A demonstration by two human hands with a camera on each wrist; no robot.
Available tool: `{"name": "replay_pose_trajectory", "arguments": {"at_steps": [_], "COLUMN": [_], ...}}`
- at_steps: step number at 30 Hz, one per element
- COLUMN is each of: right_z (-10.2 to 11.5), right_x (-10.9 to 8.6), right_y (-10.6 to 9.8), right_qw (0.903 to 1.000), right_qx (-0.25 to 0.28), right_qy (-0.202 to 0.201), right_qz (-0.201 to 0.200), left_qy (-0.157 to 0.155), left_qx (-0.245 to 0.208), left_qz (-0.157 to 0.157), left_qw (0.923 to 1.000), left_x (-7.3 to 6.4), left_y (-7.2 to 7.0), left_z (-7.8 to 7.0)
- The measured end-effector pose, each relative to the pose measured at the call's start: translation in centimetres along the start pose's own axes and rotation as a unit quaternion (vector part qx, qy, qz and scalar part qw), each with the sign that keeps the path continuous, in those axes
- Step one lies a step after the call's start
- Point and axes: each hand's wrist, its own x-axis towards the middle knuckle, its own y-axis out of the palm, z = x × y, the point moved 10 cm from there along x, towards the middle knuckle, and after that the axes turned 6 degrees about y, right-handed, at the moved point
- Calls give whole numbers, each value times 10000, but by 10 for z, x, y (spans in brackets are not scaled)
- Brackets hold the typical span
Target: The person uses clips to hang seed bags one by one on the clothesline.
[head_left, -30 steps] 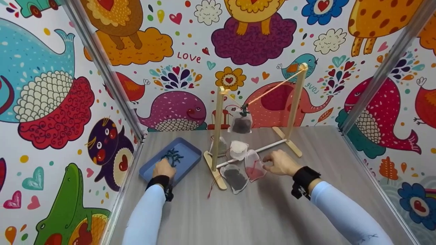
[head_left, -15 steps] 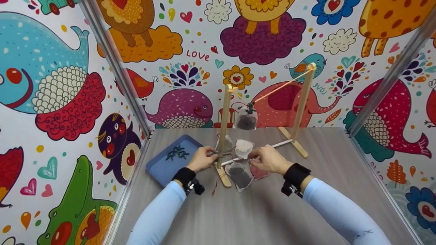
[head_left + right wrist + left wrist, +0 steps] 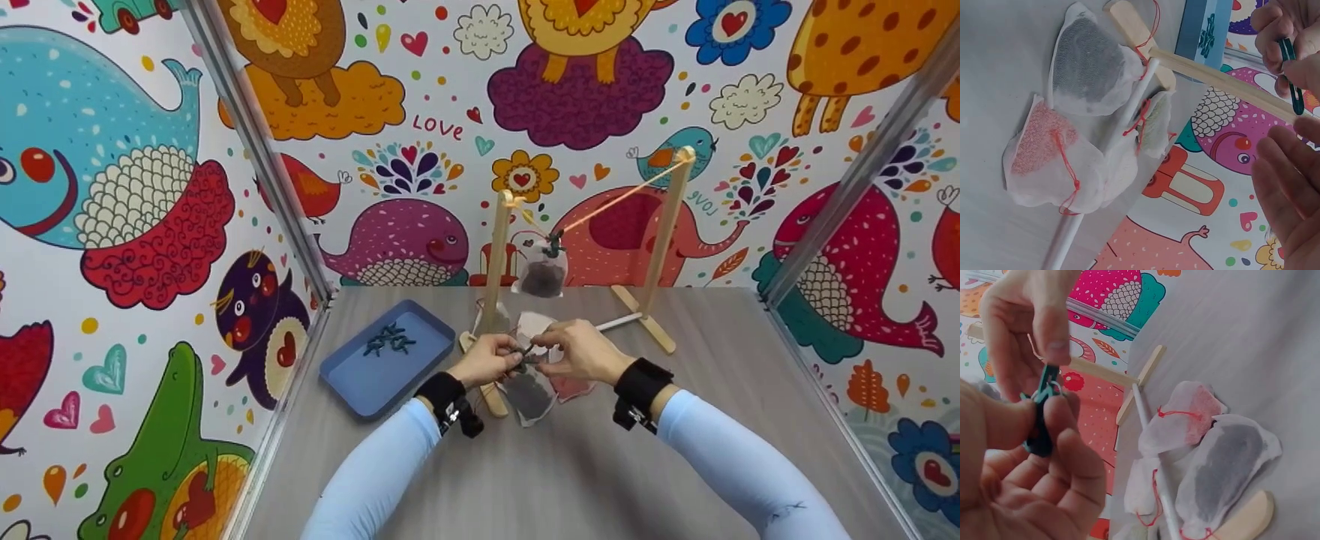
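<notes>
My left hand (image 3: 484, 361) pinches a dark green clothespin (image 3: 1043, 410) between thumb and forefinger, its metal spring showing in the left wrist view. My right hand (image 3: 589, 352) faces it, thumb and forefinger pinching the other end of the same clothespin; its remaining fingers are loosely bent. Below both hands lie drawstring mesh bags with red strings: one with dark filling (image 3: 1224, 467), one with pink filling (image 3: 1185, 416), and a white one (image 3: 534, 325). Partly behind the left post is a greenish bag (image 3: 1157, 124). Another dark-filled bag (image 3: 541, 277) hangs clipped to a cord (image 3: 622, 199).
The cord runs between two wooden posts, left (image 3: 496, 262) and right (image 3: 666, 232), on flat feet joined by a white rod (image 3: 621, 321). On the left sits a blue tray (image 3: 367, 397) holding several green clothespins (image 3: 388, 340). Patterned walls enclose the table.
My left hand has come from the tray to the middle with a clothespin. The right hand has shifted left from beside the pink-filled bag to meet it.
</notes>
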Motion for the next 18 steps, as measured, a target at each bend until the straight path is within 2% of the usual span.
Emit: {"name": "replay_pose_trajectory", "arguments": {"at_steps": [3,4,5,6,8,10,11,12,14,15,18], "right_z": [0,1,0,-1,-4,-9,-13,-17,-25,-28,-35], "right_x": [-1,-1,-2,-2,-4,-7,-8,-10,-14,-16,-21], "right_y": [0,-1,-1,-1,0,1,2,2,4,5,7], "right_qw": [10000,9999,9998,9997,9996,9997,9997,9997,9995,9993,9992], "right_qx": [-14,-44,-97,-149,-235,-246,-230,-192,-113,-81,-20], "right_qy": [-67,-104,-126,-122,-95,-23,60,144,269,315,340], "right_qz": [-66,-101,-123,-133,-124,-64,-7,47,137,169,185], "left_qy": [-62,-114,-49,128,256,543,680,689,465,375,-100], "left_qx": [135,277,635,1019,1829,2680,3124,3383,3943,4235,5019], "left_qz": [-253,-452,-719,-1020,-1659,-2017,-2077,-2001,-1609,-1326,-671], "left_qw": [9996,9985,9954,9895,9687,9405,9245,9169,9036,8953,8622], "left_x": [3,6,7,17,32,47,53,60,53,48,25], "left_y": [-3,-7,-11,-20,-32,-36,-33,-28,-10,0,26], "left_z": [7,14,19,45,89,133,151,172,174,171,151]}}
